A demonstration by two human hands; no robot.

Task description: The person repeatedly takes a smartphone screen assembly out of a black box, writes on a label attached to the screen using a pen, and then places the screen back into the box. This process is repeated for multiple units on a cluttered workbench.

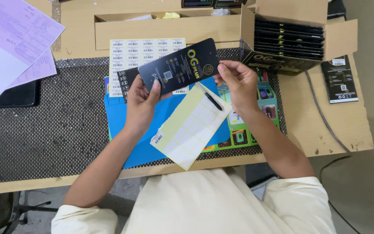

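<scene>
Both hands hold one flat black packet (179, 65) above the bench, over the blue mat (122, 117) near the back edge. Left hand (140, 106) fingers pinch its lower left end; right hand (238, 84) fingers pinch its right end. Second black packet (127, 79) sits behind, in the left hand. Barcode label sheet (128, 54) lies just behind; peeled backing sheet (191, 125) with pen (213, 101) lies below. Open box (288, 39) of like packets at back right. Judged step: labelling packets; next needs a label peeled and pressed on squarely.
</scene>
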